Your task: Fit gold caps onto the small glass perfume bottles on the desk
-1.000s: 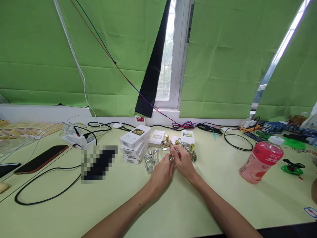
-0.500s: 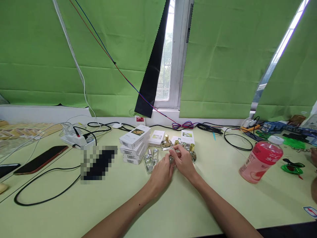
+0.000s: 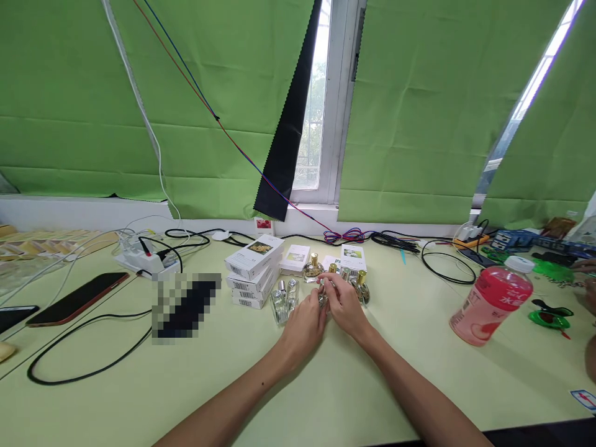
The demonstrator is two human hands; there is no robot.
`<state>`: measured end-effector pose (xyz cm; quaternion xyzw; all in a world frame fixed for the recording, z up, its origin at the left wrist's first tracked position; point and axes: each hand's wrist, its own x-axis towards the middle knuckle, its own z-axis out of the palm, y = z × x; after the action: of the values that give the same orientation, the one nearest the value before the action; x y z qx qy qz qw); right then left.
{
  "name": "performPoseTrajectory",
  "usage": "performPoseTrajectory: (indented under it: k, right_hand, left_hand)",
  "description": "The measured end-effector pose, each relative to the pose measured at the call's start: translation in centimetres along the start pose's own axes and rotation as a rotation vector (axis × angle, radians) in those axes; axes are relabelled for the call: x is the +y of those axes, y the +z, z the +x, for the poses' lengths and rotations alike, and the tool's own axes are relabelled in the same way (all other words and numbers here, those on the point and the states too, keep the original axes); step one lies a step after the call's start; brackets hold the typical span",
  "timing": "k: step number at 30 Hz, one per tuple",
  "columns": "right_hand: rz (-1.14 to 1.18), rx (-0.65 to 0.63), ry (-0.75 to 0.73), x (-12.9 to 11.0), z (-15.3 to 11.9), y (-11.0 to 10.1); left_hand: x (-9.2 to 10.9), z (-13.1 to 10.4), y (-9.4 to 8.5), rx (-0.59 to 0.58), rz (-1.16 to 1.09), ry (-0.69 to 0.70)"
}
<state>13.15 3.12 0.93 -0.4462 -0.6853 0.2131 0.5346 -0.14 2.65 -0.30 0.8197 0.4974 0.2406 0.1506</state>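
My left hand (image 3: 303,324) and my right hand (image 3: 343,305) meet at the middle of the table, fingers closed around a small glass bottle (image 3: 322,299) that they mostly cover. Left of them, two clear glass bottles (image 3: 279,305) lean close together. Behind my hands stands a round bottle with a gold cap (image 3: 313,268). More bottles with gold and silver caps (image 3: 362,287) are partly hidden by my right hand. A stack of white boxes (image 3: 254,267) is at the back left of my hands.
A pink drink bottle (image 3: 491,302) stands at the right, near a green item (image 3: 549,316). Phones (image 3: 79,299) and a looped black cable (image 3: 88,323) lie left. A power strip (image 3: 149,259) and cables run along the back. A person's hand (image 3: 584,267) shows at the right edge.
Part of another person's hand has come into view at the right edge. My hands stay in nearly the same place around the small bottle.
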Motion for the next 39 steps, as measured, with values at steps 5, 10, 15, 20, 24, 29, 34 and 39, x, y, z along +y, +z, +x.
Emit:
performPoseTrajectory:
  k: [5,10,15,20,24,29,34,39]
  right_hand:
    - [0.007,-0.005,0.02,0.25,0.14,0.05]
    - [0.011,-0.006,0.053,0.51,0.25,0.06]
    - [0.009,0.006,0.084,0.73,0.15,0.12]
    - [-0.003,0.012,0.092,0.63,-0.05,0.23]
    - [-0.022,0.02,0.041,0.21,-0.04,0.17]
    - [-0.03,0.012,-0.015,-0.11,-0.02,0.06]
    - [-0.066,-0.001,-0.027,0.14,-0.05,0.03]
    - [-0.066,-0.01,0.003,0.2,0.01,0.02]
  left_hand:
    - [0.24,-0.12,-0.24,-0.017,0.012,-0.018]
    - [0.36,-0.12,-0.35,-0.016,0.018,-0.026]
    - [0.28,-0.1,-0.31,-0.009,0.004,-0.015]
    - [0.36,-0.17,-0.39,-0.025,-0.009,-0.021]
    - [0.43,-0.16,-0.39,-0.015,-0.011,-0.015]
    - [0.33,-0.07,-0.3,-0.015,0.002,-0.009]
    - [0.24,-0.1,-0.3,-0.007,0.0,-0.014]
    - [0.28,-0.12,-0.31,-0.004,-0.007,-0.005]
